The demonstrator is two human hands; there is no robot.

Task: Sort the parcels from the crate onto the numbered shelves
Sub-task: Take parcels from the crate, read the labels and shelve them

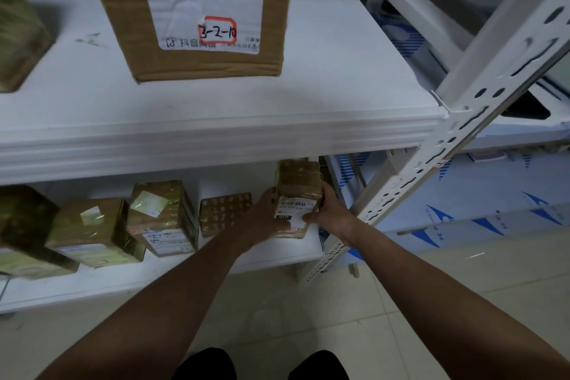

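Observation:
A small tape-wrapped cardboard parcel point(296, 188) with a white barcode label stands upright at the right end of the lower white shelf point(154, 274). My left hand point(265, 219) grips its left side and lower front. My right hand point(331, 210) grips its right side, thumb on the label. Both arms reach forward from below. The crate is out of view.
Several taped parcels point(163, 216) line the lower shelf to the left, one patterned box point(225, 213) right beside my left hand. A large carton marked 3-2-10 point(197, 12) stands on the upper shelf point(216, 133). A perforated white upright point(401, 182) rises at right. Tiled floor lies below.

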